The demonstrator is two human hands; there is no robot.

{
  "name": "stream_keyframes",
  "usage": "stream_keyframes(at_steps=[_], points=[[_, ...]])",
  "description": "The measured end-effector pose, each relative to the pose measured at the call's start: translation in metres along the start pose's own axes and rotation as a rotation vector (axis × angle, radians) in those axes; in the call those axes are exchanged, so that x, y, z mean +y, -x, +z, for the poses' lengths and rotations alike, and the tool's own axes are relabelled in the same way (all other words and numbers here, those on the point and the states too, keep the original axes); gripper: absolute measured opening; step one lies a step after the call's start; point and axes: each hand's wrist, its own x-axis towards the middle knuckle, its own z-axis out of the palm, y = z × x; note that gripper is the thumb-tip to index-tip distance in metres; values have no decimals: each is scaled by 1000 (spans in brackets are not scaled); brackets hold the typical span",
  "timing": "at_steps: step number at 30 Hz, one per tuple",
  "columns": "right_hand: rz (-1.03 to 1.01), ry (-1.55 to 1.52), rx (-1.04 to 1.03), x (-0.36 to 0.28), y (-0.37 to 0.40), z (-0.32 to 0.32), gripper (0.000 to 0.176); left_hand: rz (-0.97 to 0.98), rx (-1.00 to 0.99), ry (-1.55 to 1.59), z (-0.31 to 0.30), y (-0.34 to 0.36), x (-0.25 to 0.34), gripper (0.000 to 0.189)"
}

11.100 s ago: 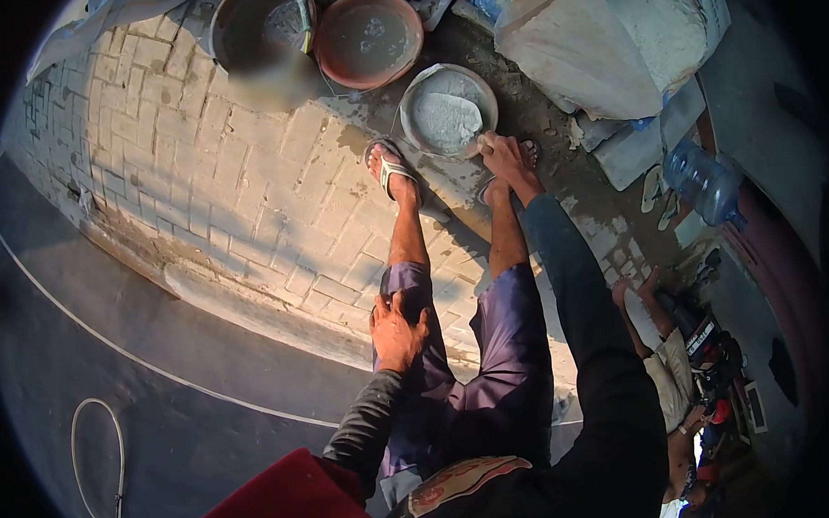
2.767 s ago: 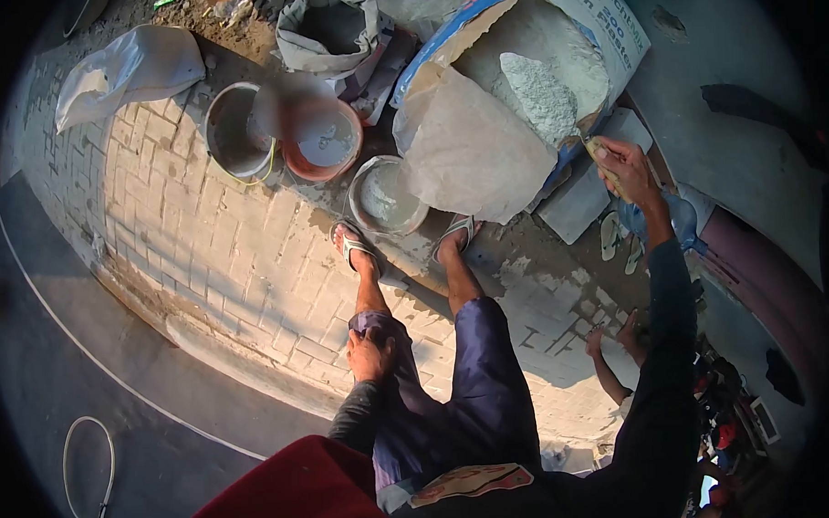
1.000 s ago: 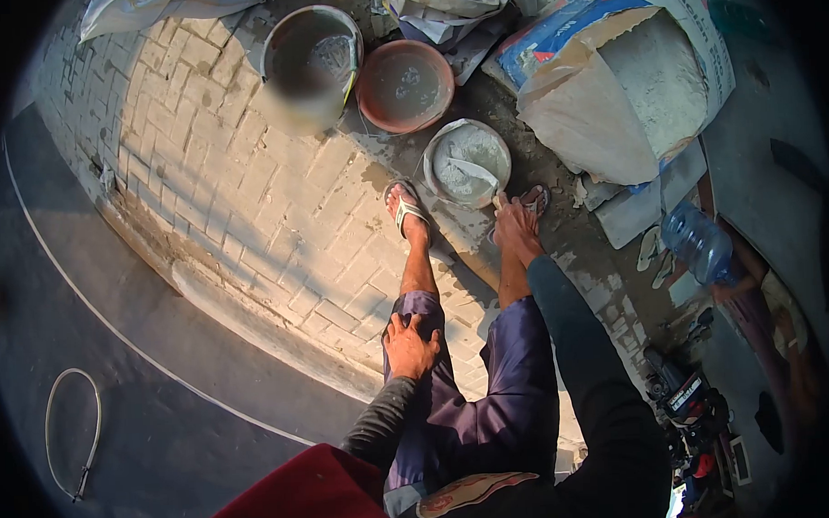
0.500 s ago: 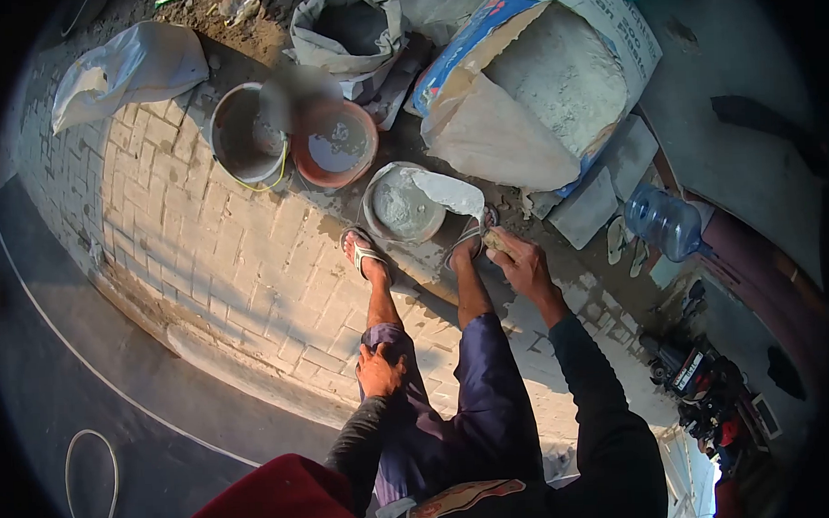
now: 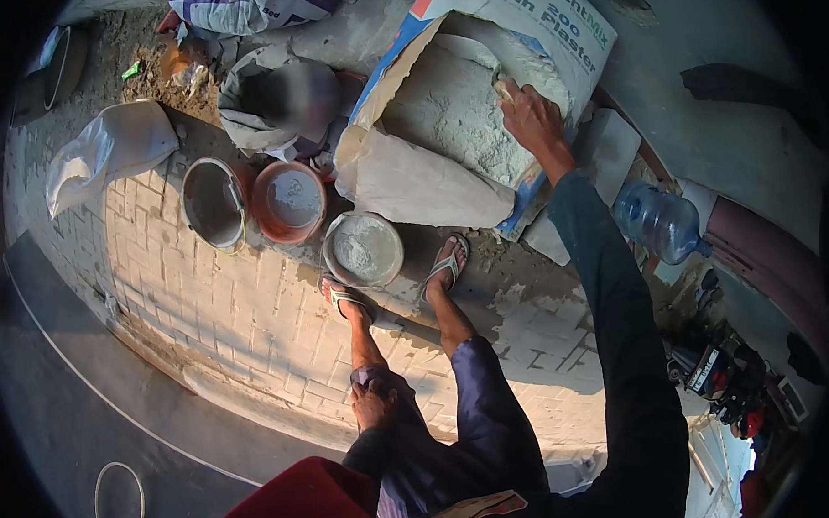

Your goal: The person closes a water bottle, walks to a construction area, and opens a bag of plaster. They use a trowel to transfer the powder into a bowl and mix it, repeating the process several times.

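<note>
My right hand reaches into the torn-open plaster sack, wrapped round the handle of a trowel. The trowel's blade is at the pale plaster powder, and I cannot clearly make out its outline there. My left hand rests on my left knee with its fingers spread and holds nothing. Between my sandalled feet and the sack stands a bucket with a heap of powder in it.
Left of that bucket stand a reddish-brown tub with pale liquid and a grey bucket. Behind them is an open grey sack. A white plastic bag lies far left. A clear water jug lies at right.
My right hand has moved forward with the trowel, from beside the powder bucket into the plaster sack. The powder-laden blade is no longer over the bucket. My left hand stays on the knee.
</note>
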Motion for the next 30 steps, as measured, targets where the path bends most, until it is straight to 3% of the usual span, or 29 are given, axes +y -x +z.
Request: stream_keyframes(at_steps=[1, 3, 6, 11, 15, 17, 18, 22, 23, 25, 27, 30], points=[[-6, -10, -14, -8, 2, 7, 46, -1, 1, 4, -3, 7, 10, 53], [-211, -41, -66, -21, 12, 18, 46, -21, 7, 14, -1, 13, 20, 50], [-264, -92, -98, -14, 35, 28, 47, -29, 40, 34, 5, 19, 27, 46], [-399, -111, -334, 25, 52, -12, 42, -66, 34, 81, 3, 23, 31, 46], [-368, -13, -373, 51, 38, -61, 42, -71, 40, 97, 5, 24, 34, 46], [-156, -6, -194, 68, 32, -53, 43, -71, 45, 106, 9, 25, 35, 46], [-206, -45, -102, 85, 30, -39, 45, -86, 21, 111, 10, 25, 35, 46], [-126, -154, -273, 97, 42, -11, 44, -108, -21, 123, 3, 26, 36, 47], [-314, -157, -185, 96, 53, 2, 44, -118, -25, 127, 5, 26, 34, 47], [-500, -157, -106, 99, 63, 15, 44, -85, 24, 134, 8, 26, 30, 47], [-103, -386, -415, 68, 58, 1, 46, -94, 3, 121, 7, 25, 31, 48], [-201, -358, -482, 26, 51, -6, 49, -88, -2, 112, 3, 26, 32, 50]])
